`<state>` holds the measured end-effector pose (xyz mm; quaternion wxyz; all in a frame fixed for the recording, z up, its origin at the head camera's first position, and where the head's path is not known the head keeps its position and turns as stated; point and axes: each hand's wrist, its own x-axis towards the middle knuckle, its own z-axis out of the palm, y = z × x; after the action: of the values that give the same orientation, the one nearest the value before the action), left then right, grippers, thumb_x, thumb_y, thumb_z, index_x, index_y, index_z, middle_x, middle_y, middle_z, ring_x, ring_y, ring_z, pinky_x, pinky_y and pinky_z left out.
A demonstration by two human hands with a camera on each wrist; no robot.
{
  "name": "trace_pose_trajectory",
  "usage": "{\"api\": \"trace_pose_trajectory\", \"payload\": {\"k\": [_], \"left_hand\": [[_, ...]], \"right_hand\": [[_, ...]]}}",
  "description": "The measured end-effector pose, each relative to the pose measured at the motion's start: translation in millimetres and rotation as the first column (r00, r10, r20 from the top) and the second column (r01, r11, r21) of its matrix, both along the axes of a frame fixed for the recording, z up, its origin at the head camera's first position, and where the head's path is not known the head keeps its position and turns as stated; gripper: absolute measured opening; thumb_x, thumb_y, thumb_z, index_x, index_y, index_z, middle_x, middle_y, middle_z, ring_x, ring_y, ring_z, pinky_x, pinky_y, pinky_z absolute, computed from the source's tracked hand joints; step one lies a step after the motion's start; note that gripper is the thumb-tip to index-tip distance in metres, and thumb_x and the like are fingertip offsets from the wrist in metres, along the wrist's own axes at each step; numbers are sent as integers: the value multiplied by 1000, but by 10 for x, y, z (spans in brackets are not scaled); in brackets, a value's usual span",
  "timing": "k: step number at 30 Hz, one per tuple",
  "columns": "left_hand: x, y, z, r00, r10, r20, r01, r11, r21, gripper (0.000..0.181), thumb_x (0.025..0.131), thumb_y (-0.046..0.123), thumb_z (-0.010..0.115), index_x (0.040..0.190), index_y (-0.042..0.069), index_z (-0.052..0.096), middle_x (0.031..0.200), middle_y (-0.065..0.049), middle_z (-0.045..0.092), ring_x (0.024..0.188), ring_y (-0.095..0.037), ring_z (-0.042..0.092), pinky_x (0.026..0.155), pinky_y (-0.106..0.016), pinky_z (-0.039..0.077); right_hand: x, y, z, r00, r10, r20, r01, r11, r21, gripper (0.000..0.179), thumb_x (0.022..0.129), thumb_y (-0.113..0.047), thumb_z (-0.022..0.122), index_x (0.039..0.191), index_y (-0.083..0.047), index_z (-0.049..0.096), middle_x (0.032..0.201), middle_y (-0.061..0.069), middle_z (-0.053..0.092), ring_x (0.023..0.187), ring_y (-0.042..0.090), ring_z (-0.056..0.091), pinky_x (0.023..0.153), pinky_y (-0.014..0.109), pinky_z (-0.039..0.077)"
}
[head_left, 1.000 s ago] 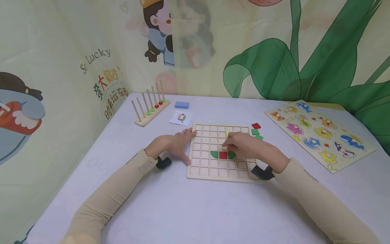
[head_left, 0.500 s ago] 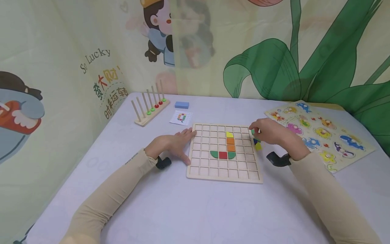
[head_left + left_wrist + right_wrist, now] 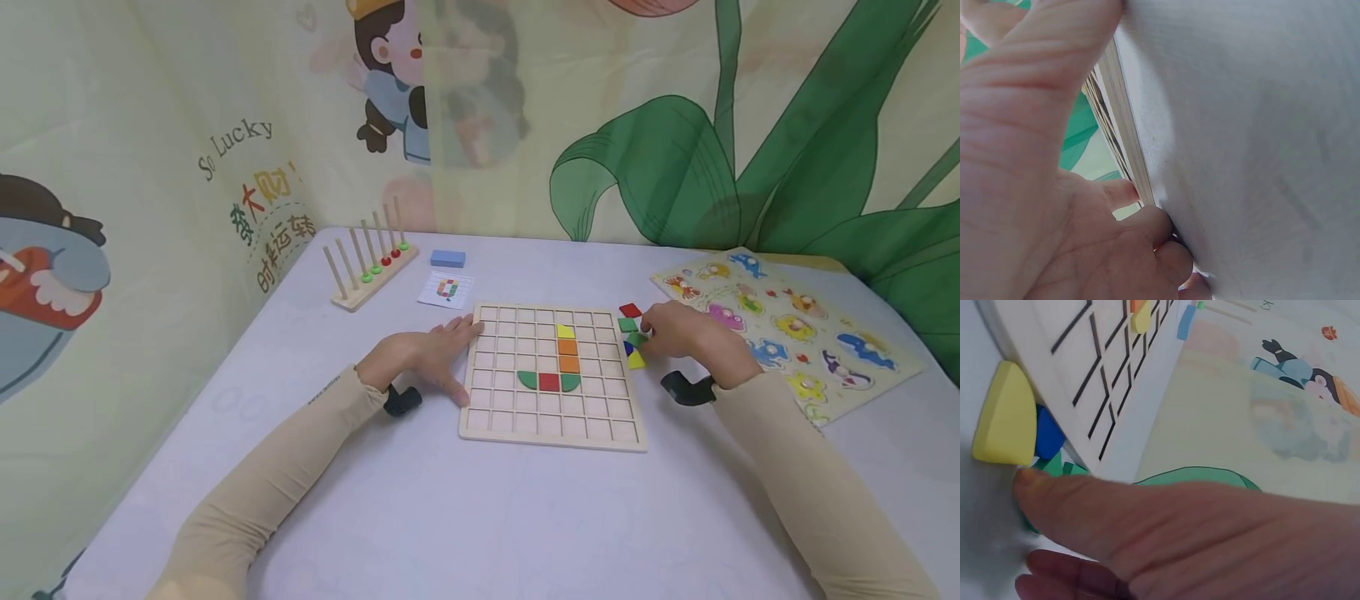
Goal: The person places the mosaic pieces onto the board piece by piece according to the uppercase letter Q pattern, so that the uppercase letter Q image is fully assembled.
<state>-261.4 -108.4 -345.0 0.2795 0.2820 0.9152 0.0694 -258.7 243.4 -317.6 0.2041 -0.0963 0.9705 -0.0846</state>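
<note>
Head view shows us the left hand [image 3: 427,354] lying flat on the table [image 3: 480,517], fingers spread and straight, with the fingertips against the left edge of the wooden grid board [image 3: 552,433]. The left wrist view confirms this: we see the fingers [image 3: 1147,225] pressed against the side of the board [image 3: 1124,119], holding nothing. The right hand [image 3: 686,333] rests just off the board's right edge, its fingertips on a small cluster of loose blocks there: a red block [image 3: 631,310] at the far end, a green block [image 3: 627,324] beside it, a second green block [image 3: 637,339] at the fingertips, a blue block [image 3: 627,347] partly hidden, and a yellow block [image 3: 636,360] nearest to us. In the right wrist view we see a finger [image 3: 1054,494] lying over the green block [image 3: 1054,465], with the blue block [image 3: 1047,434] and the yellow block [image 3: 1004,419] just beside it against the board's side; whether the hand pinches the green block or only touches it, we cannot tell. On the board a yellow piece [image 3: 566,331] sits above two orange pieces [image 3: 568,356], and lower down a red piece [image 3: 550,382] lies between two green pieces [image 3: 528,380]. Farther off we see a card [image 3: 447,289], a blue box [image 3: 447,258], a peg rack [image 3: 371,262] and an animal puzzle [image 3: 787,329].
</note>
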Motion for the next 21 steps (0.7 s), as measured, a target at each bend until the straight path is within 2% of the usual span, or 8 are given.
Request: {"api": "trace_pose_trajectory", "payload": {"k": [4,12,17,21], "left_hand": [[6,1,4,1000,1,-1,-1,1000,-1,122,75,51,79,157,8,-1,164,-15,-7,152,-29,-7,124,-44,5],[3,-6,2,1000,12,6,-12,1000,5,121,76,50,79,157,9,-1,164,-14,-8,152,-27,-7,124,-43,5],[5,-6,-1,1000,13,3,-13,1000,-1,121,76,51,79,157,9,-1,164,-14,-7,152,-28,-7,124,-43,5],[2,2,-4,1000,15,1,-15,1000,-10,122,76,51,79,158,10,-2,164,-13,-8,152,-27,-7,124,-43,5]], "right_hand": [[-30,-7,-32,1000,22,11,-22,1000,-3,41,90,-17,68,119,10,61,101,20,63,88,29,55,76,39,54],[-57,3,-84,999,24,-31,-25,999,-34,35,88,-11,68,116,9,63,100,17,65,89,29,55,81,43,53],[-83,15,-97,999,6,-43,-7,1000,-30,36,87,-12,69,115,10,61,94,16,62,87,29,54,75,38,51],[-107,16,-103,995,-13,-97,11,1000,-20,39,86,-12,70,115,11,59,91,16,61,85,29,55,71,35,49]]}}
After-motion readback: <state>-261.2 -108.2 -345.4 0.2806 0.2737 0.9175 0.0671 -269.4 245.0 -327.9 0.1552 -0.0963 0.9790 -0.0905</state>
